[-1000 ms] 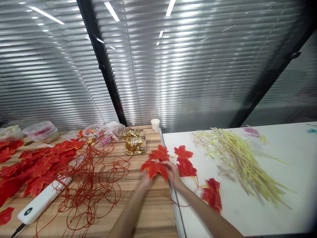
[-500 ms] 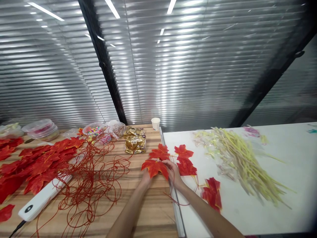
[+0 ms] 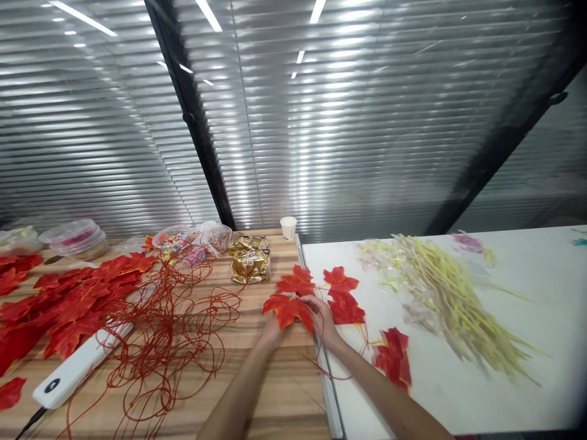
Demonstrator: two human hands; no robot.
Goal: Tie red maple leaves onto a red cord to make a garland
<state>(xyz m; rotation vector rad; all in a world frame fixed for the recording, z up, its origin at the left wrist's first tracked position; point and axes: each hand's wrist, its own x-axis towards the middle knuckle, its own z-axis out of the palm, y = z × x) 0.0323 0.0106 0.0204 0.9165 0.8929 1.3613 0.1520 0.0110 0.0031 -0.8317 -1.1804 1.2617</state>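
A red maple leaf (image 3: 288, 310) is held up between my two hands above the seam of the tables. My left hand (image 3: 272, 324) is under its left side, its fingers mostly hidden by the leaf. My right hand (image 3: 322, 316) pinches the leaf's right edge, fingers closed. Just behind lies another red leaf (image 3: 296, 280). On the white table, more red leaves (image 3: 343, 305) rest beside my right hand, with a separate bunch (image 3: 393, 359) near my right forearm. A thin red cord (image 3: 332, 377) loops below my right hand.
Tangled red cord (image 3: 169, 330) and a white device (image 3: 82, 365) with a black cable lie left, beside a leaf pile (image 3: 87, 296). Gold packets (image 3: 250, 266), a paper cup (image 3: 288, 228) and plastic tubs (image 3: 76, 238) stand behind. Yellow-green stems (image 3: 458, 299) cover part of the white table (image 3: 541, 269).
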